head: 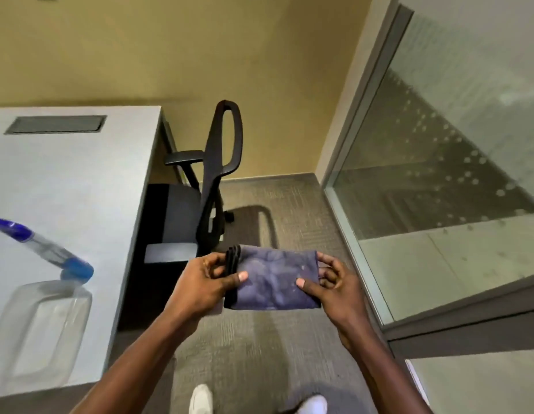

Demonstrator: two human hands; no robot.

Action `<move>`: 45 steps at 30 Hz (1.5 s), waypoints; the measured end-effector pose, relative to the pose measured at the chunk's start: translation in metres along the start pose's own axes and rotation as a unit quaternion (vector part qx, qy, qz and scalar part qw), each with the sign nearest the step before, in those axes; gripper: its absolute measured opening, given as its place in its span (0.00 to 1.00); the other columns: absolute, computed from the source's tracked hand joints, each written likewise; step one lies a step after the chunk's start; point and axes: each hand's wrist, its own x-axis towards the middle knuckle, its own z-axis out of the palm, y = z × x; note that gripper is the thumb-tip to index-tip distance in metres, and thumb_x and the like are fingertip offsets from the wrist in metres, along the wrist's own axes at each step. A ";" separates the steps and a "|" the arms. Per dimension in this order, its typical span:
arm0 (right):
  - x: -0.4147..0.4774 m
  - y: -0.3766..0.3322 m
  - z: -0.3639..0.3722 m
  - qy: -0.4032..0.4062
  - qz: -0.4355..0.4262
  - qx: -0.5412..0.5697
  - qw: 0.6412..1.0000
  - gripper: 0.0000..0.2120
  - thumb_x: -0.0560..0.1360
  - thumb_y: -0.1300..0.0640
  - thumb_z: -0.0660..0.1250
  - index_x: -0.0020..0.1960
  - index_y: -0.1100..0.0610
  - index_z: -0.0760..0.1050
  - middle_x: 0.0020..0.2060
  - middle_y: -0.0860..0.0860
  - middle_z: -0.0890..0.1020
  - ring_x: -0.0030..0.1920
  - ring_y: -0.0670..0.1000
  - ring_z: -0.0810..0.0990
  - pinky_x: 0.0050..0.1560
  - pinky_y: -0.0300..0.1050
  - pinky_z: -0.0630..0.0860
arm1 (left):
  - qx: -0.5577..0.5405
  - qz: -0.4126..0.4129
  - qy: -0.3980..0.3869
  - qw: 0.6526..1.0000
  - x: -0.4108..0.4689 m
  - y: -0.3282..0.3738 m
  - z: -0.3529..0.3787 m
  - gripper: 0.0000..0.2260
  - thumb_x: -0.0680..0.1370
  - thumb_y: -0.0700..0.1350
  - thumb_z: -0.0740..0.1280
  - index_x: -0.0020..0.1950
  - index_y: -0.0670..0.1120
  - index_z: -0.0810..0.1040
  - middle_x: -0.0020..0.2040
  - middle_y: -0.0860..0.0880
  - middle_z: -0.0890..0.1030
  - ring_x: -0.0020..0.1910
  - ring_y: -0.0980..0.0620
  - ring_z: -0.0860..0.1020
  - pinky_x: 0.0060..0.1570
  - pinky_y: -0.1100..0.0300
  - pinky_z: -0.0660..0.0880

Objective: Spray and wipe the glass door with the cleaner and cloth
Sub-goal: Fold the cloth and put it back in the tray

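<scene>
While the cloth (274, 279) sits folded into a thick pad at frame centre, both hands are pinching it: left hand (206, 282) closed on the 9 o'clock edge where the stacked folds show, thumb on top, right hand (331, 282) closed on the 3 o'clock edge, thumb on top, fingers curled under. Cloth is held in the air over the carpet (254, 348), not touching anything else.

The spray bottle (47, 309), clear with a blue trigger head, stands on the white surface (74, 180) at 8 o'clock from the cloth, well apart, neither hand on it. The glass door (439, 174) runs along the 2 to 3 o'clock side, near the right hand but not touched. Glass looks hazy with a dotted pattern; cannot tell if any spray is on it.

Judged progress: early, prep stage. Cloth looks folded ready for wiping. No visible sign that spraying or wiping is done. Left to do: pick up the bottle, spray the glass, wipe with the pad.

An office chair (218, 174) stands at 12 o'clock beside the surface, out of the way.
</scene>
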 end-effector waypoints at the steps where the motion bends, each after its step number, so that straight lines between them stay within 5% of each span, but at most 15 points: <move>1: -0.002 0.000 0.023 -0.009 -0.002 -0.001 1.000 0.27 0.71 0.67 0.83 0.64 0.47 0.80 0.51 0.50 0.91 0.51 0.49 0.91 0.46 0.42 0.87 | 0.000 -0.008 0.009 1.000 -0.002 -0.005 -0.024 0.14 0.77 0.36 0.80 0.62 0.42 0.87 0.53 0.39 0.92 0.49 0.49 0.89 0.52 0.52 0.87; 3: -0.007 0.001 0.063 -0.022 -0.002 0.001 1.000 0.26 0.72 0.67 0.82 0.65 0.50 0.80 0.53 0.53 0.90 0.53 0.53 0.91 0.48 0.43 0.87 | 0.009 -0.018 0.030 0.999 -0.007 -0.014 -0.065 0.14 0.76 0.39 0.82 0.61 0.43 0.88 0.51 0.38 0.91 0.51 0.43 0.90 0.55 0.46 0.86; 6: -0.014 0.001 0.123 -0.035 0.005 0.004 0.999 0.25 0.73 0.68 0.81 0.67 0.56 0.79 0.53 0.59 0.90 0.53 0.59 0.91 0.49 0.45 0.88 | 0.046 -0.006 0.081 0.996 -0.017 -0.024 -0.123 0.13 0.75 0.46 0.85 0.58 0.47 0.89 0.45 0.39 0.91 0.46 0.47 0.88 0.49 0.50 0.84; 12: -0.025 -0.007 0.206 -0.077 0.002 -0.024 0.997 0.22 0.74 0.69 0.80 0.64 0.59 0.78 0.46 0.62 0.89 0.41 0.53 0.87 0.42 0.43 0.85 | 0.034 -0.017 0.186 0.982 -0.036 -0.034 -0.201 0.16 0.72 0.52 0.86 0.56 0.51 0.88 0.46 0.48 0.93 0.50 0.44 0.92 0.58 0.39 0.88; 17: -0.023 -0.005 0.247 -0.139 -0.021 -0.069 0.988 0.17 0.75 0.70 0.79 0.58 0.56 0.79 0.35 0.48 0.87 0.33 0.42 0.84 0.37 0.35 0.82 | 0.009 -0.007 0.245 0.969 -0.049 -0.043 -0.234 0.12 0.76 0.48 0.84 0.58 0.57 0.90 0.48 0.55 0.93 0.49 0.56 0.91 0.54 0.54 0.88; 21: -0.029 0.004 0.276 -0.190 -0.024 -0.087 0.978 0.16 0.76 0.67 0.79 0.61 0.58 0.79 0.43 0.68 0.85 0.40 0.54 0.82 0.43 0.56 0.84 | 0.018 -0.029 0.310 0.950 -0.066 -0.056 -0.252 0.13 0.77 0.46 0.83 0.60 0.56 0.90 0.51 0.53 0.92 0.51 0.56 0.91 0.56 0.55 0.86; 22: -0.031 0.008 0.284 -0.203 -0.022 -0.093 0.974 0.16 0.76 0.66 0.79 0.61 0.57 0.79 0.44 0.68 0.85 0.41 0.54 0.82 0.45 0.60 0.85 | 0.026 -0.037 0.320 0.946 -0.071 -0.060 -0.257 0.14 0.77 0.46 0.82 0.62 0.54 0.90 0.53 0.53 0.92 0.52 0.56 0.90 0.58 0.53 0.86; 26: -0.043 0.028 0.318 -0.258 -0.016 -0.113 0.959 0.17 0.76 0.64 0.80 0.58 0.48 0.80 0.36 0.43 0.88 0.36 0.42 0.86 0.42 0.44 0.86 | 0.061 -0.066 0.356 0.930 -0.095 -0.079 -0.280 0.15 0.78 0.46 0.81 0.65 0.54 0.89 0.55 0.54 0.91 0.55 0.55 0.88 0.60 0.53 0.83; 34: -0.087 0.050 0.406 -0.293 0.011 -0.135 0.946 0.17 0.77 0.58 0.80 0.59 0.42 0.80 0.45 0.47 0.90 0.45 0.50 0.91 0.50 0.58 0.90 | 0.086 -0.091 0.425 0.897 -0.132 -0.120 -0.356 0.16 0.77 0.45 0.83 0.64 0.49 0.89 0.55 0.47 0.91 0.52 0.49 0.89 0.60 0.45 0.87; 37: -0.095 0.058 0.441 -0.268 0.005 -0.166 0.949 0.17 0.77 0.55 0.80 0.58 0.38 0.79 0.46 0.49 0.89 0.46 0.50 0.90 0.51 0.57 0.90 | 0.099 -0.099 0.422 0.896 -0.133 -0.134 -0.388 0.16 0.75 0.46 0.84 0.62 0.47 0.89 0.54 0.47 0.91 0.48 0.54 0.88 0.55 0.52 0.86; 45: -0.111 0.077 0.516 -0.185 0.028 -0.208 0.960 0.24 0.78 0.54 0.79 0.72 0.49 0.78 0.52 0.51 0.86 0.49 0.51 0.87 0.51 0.54 0.89 | 0.180 -0.108 0.325 0.922 -0.116 -0.163 -0.449 0.22 0.78 0.42 0.80 0.72 0.47 0.85 0.61 0.49 0.90 0.46 0.62 0.84 0.43 0.76 0.74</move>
